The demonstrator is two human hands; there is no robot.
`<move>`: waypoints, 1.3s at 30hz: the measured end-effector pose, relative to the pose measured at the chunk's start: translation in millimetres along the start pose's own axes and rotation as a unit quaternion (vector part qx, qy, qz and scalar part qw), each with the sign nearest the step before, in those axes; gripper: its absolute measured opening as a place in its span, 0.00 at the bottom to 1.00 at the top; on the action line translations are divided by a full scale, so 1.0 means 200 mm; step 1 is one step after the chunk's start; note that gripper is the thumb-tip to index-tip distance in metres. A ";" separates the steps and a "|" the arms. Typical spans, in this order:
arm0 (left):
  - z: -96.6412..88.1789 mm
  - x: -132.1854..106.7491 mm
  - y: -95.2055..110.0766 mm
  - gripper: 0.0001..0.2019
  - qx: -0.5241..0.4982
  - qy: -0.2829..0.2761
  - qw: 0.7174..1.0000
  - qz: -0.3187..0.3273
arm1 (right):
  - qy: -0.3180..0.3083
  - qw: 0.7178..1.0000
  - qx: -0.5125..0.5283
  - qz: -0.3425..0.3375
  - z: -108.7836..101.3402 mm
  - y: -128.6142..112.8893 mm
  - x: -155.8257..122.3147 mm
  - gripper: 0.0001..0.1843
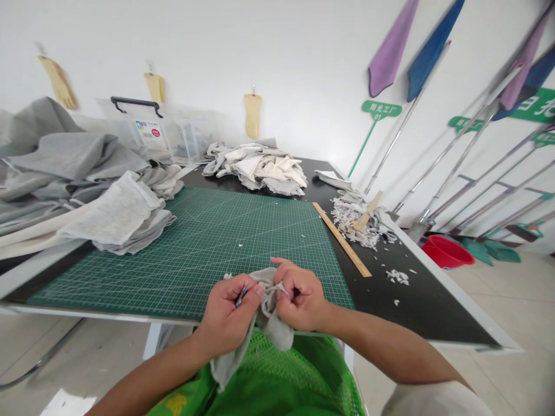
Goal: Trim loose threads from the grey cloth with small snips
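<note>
A crumpled piece of grey cloth hangs from between my two hands, above the front edge of a green cutting mat, and drapes down over my chest. My left hand pinches a small metal-tipped hand tool against the cloth. My right hand grips a fold of the same cloth with its fingertips. The tool's lower part is hidden by my left fingers.
A wooden ruler lies along the mat's right edge on the black table. Behind it are a heap of white scraps and a pale cloth pile. Grey fabric stacks fill the left side. A red basin sits on the floor.
</note>
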State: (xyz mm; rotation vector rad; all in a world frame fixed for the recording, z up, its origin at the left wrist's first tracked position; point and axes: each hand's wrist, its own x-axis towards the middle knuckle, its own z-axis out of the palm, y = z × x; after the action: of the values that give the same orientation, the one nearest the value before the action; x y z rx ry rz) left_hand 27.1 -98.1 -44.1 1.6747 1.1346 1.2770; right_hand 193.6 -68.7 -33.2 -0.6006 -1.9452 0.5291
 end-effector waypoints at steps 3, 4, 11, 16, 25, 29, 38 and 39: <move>-0.01 -0.01 0.00 0.14 0.016 0.019 1.000 -0.004 | 0.001 0.998 -0.042 0.051 0.01 0.01 -0.03 0.08; -0.01 -0.01 0.00 0.13 0.020 0.021 1.000 -0.001 | -0.006 0.997 -0.056 0.057 0.01 0.01 -0.03 0.09; -0.03 -0.01 0.01 0.12 0.035 0.011 0.998 0.049 | -0.112 0.992 -0.060 0.002 -0.03 0.00 0.00 0.05; -0.05 0.01 -0.01 0.12 0.041 -0.007 0.998 0.054 | -0.115 0.985 -0.125 0.010 -0.03 -0.01 0.01 0.06; -0.09 0.05 0.02 0.16 0.151 -0.052 0.987 0.008 | -0.066 0.994 -0.083 -0.038 -0.03 0.01 0.00 0.04; -0.11 0.04 0.06 0.10 0.194 -0.083 0.977 0.006 | -0.054 0.993 -0.105 -0.017 -0.02 0.01 0.00 0.05; -0.26 0.01 0.14 0.10 0.337 -0.148 0.926 0.083 | -0.034 0.994 -0.107 -0.020 -0.02 0.00 0.01 0.05; -0.28 0.00 0.15 0.10 0.352 -0.149 0.918 0.106 | -0.033 0.993 -0.108 -0.023 -0.02 0.00 0.01 0.05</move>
State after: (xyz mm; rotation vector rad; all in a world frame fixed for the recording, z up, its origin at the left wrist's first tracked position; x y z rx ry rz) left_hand -20.3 -105.5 -4.2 2.4768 1.3341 0.7083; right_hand 196.3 -67.5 -31.0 -0.6811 -2.0899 0.3145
